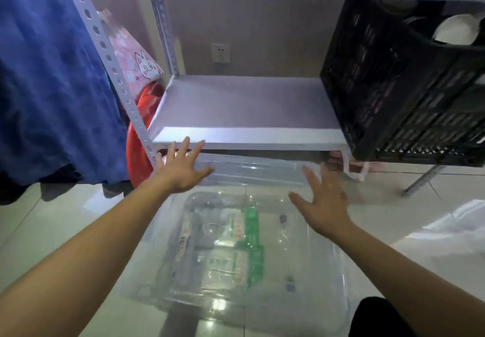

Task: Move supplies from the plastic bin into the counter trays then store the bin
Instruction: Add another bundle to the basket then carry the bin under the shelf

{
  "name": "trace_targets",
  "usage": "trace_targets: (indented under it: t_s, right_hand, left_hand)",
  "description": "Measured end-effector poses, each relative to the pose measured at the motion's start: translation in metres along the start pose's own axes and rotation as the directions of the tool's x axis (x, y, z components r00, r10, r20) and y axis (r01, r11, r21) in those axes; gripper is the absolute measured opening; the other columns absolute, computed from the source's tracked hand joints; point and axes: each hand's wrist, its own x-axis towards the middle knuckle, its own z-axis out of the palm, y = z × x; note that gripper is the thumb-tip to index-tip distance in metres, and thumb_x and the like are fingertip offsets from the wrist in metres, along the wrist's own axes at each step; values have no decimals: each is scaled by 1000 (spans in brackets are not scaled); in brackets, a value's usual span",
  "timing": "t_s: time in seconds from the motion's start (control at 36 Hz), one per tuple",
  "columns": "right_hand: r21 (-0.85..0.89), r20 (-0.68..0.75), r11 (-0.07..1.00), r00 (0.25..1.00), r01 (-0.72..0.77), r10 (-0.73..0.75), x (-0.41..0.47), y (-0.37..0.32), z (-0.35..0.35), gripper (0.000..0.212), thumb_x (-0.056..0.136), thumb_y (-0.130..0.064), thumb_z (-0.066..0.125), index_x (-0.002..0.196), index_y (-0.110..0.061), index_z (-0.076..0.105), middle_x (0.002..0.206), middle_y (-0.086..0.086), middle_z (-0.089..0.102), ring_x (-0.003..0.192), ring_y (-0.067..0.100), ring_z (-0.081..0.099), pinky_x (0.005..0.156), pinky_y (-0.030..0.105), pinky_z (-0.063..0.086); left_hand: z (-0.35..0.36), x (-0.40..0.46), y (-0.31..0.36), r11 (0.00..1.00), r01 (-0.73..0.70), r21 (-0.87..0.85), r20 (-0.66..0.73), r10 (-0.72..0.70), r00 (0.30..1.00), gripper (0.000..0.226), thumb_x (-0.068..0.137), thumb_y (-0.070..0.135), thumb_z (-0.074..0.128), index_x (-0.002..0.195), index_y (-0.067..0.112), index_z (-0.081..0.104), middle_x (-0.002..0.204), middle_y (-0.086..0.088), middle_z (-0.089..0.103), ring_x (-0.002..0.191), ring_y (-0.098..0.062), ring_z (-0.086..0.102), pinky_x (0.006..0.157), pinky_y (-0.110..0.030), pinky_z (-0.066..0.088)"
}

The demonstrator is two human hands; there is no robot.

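- The white metal shelf unit is taken as the landmark; its lowest board stands bare on the left, and a black slatted crate sits on the same board at the right end.
- The clear plastic bin is seen on the tiled floor directly in front of the shelf unit, its far rim reaching just under the front edge of the lowest board.
- The storing step is judged to be in hand: the bin looks largely emptied, though flat packets with green and white labels show in or through its base, and which cannot be told.
- A blue cloth hangs left of the shelf unit, with a red object beside the slotted post.
- The left hand is held spread and released just before the shelf edge, over the bin's far left corner; nothing is grasped.
- The right hand is likewise splayed and empty above the bin's far right side, slightly blurred.
- The next move is judged to call for a push or a grip on the rim, so that the bin slides beneath the lowest board.
- A cat drawing is visible on a pink bag left of the shelf unit; the writing on the labels is too blurred to read.
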Motion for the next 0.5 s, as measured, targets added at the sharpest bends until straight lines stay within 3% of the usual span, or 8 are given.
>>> trace_targets:
  t_s: [0.11, 0.17, 0.33, 0.5]
  right_hand:
    - [-147, 159, 986, 986, 81, -57, -26, -10, 27, 82, 79, -80, 11, 153, -45, 4, 165, -4, -14, 152, 24, -14, 119, 56, -3]
    - [-211, 200, 971, 977, 110, -67, -39, -7, 43, 81, 80, -79, 4, 153, -46, 0, 165, -6, -16, 151, 23, -17, 119, 55, -10]
    - [-318, 171, 921, 969, 226, -179, -30, 15, 55, 69, 91, -75, 6, 153, -47, -6, 164, -8, -14, 151, 21, -16, 116, 54, -17]
    - [-305, 184, 915, 959, 263, -215, 2, 25, 45, 68, 90, -75, 7, 153, -48, -1, 165, -8, -10, 152, 19, -11, 118, 57, -13]
  left_hand:
    - [27, -6, -2, 996, -59, 68, 185, 46, 982, 77, 88, 78, 31, 154, 50, 3, 166, 8, -12, 153, -24, -13, 119, -57, -7]
    - [42, -10, -9, 994, -65, 88, 200, 47, 979, 77, 87, 79, 28, 153, 51, 1, 166, 8, -13, 153, -23, -15, 119, -59, -7]
    - [81, -24, -6, 993, -33, 110, -59, 39, 997, 71, 90, 76, 12, 153, 49, -3, 166, 6, -12, 153, -25, -12, 120, -58, -2]
    - [94, -21, 11, 995, 48, 91, -108, -38, 993, 68, 92, 72, 10, 154, 47, -5, 167, 2, -11, 153, -29, -13, 119, -61, -2]
